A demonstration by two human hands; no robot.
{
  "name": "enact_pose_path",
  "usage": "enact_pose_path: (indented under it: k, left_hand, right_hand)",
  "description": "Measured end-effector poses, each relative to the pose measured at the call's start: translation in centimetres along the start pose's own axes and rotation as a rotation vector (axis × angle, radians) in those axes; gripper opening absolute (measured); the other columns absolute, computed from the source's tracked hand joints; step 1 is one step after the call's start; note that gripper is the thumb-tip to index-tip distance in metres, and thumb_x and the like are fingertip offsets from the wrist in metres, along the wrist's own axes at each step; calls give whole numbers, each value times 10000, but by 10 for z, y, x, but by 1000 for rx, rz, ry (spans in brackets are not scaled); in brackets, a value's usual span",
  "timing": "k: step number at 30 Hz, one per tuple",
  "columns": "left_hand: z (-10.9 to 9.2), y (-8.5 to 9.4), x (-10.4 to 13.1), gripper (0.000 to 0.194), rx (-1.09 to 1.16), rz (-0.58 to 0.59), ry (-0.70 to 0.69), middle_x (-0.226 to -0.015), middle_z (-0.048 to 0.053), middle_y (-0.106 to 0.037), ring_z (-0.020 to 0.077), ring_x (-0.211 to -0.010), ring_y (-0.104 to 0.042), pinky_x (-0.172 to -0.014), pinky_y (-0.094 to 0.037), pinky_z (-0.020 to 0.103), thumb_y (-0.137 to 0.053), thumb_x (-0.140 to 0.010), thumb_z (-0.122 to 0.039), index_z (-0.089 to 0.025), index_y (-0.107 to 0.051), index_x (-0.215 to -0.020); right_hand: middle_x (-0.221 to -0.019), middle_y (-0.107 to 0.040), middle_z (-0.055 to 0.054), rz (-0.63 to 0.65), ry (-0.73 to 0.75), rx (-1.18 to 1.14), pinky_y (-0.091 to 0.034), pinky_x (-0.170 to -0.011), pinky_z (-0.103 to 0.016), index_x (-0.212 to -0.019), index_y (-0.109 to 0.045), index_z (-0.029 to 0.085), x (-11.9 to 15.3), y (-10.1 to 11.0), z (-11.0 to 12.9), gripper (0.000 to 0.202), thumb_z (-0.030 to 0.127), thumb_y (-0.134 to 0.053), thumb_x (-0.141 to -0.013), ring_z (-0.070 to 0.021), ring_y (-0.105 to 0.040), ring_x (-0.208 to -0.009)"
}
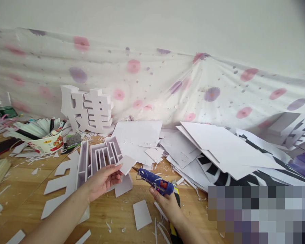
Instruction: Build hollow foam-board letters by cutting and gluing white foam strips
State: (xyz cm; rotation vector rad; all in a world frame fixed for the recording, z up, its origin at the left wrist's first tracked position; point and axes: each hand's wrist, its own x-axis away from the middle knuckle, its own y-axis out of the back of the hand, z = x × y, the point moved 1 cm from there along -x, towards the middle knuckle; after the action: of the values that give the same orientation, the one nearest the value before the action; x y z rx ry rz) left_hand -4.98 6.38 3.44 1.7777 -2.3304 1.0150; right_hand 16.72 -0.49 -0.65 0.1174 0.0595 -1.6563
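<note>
Between its thumb and fingers, my left hand [105, 181] pinches a small white board piece [127, 164]. My right hand [166, 200] is wrapped round a blue glue gun [152, 179], whose nozzle points left at the edge of that piece. Behind my left hand lies a white hollow structure [99, 154] with upright strips and narrow compartments. Flat white cut-out shapes [69, 176] lie left of it. A loose white rectangle [142, 214] rests on the wooden table [112, 217] below the glue gun.
A finished white character [87, 110] stands at the back. A paper bowl [47, 144] of strips is at the left, near a bottle [2, 105]. Stacked white sheets [218, 145] cover the right. Scraps litter the table, and a black-and-yellow tool [176, 234] lies under my right wrist.
</note>
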Motion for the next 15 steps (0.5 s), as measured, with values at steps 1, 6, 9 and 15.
enact_pose_path:
  k: [1,6,9,15]
  left_hand:
    - [0,0,0,65,-2,2,0,-596,19,-637,64,-489,-582,-510,-549,135,-683,-749,-154,-110,-639,-729]
    - [0,1,-1,66,-1,-1,3,-595,15,-632,61,-489,-575,-501,-546,136,-681,-752,-157,-111,-640,-729]
    - [0,0,0,72,-7,-2,1,-591,15,-627,59,-487,-570,-499,-547,142,-676,-756,-153,-106,-638,-717]
    - [0,2,-2,77,-9,-1,-5,-592,18,-629,66,-488,-578,-496,-551,151,-666,-765,-154,-96,-645,-720]
  right_hand:
    - [-622,-560,-10,14,0,-6,-479,-649,-289,-783,-658,187,0,0,1,461,624,-653,-637,-169,-521,-642]
    - [-781,-648,-58,54,-26,-8,-488,-761,-342,-789,-659,189,1,-1,6,481,639,-660,-617,-216,-576,-776]
    - [-855,-653,-72,85,-34,6,-480,-790,-351,-870,-653,186,4,0,3,453,588,-662,-661,-225,-576,-830]
    - [-743,-578,-32,117,-1,69,-465,-657,-275,-795,-617,177,5,1,-14,392,549,-661,-679,-169,-520,-692]
